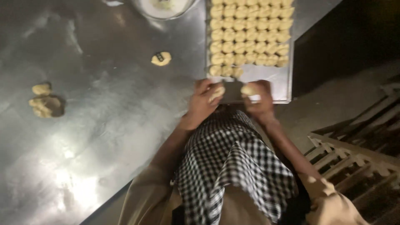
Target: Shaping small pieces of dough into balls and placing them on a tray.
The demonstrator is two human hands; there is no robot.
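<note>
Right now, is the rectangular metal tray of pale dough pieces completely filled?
No: the rectangular metal tray has a bare strip at its near end, where the left hand and right hand each hold a pale dough piece.

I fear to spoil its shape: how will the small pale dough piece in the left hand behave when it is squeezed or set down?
The small pale dough piece in the left hand probably dents easily; the loose lumps look irregular. It seems light, since fingertips alone carry it. It likely stays put, as the rows on the metal tray do.
</note>
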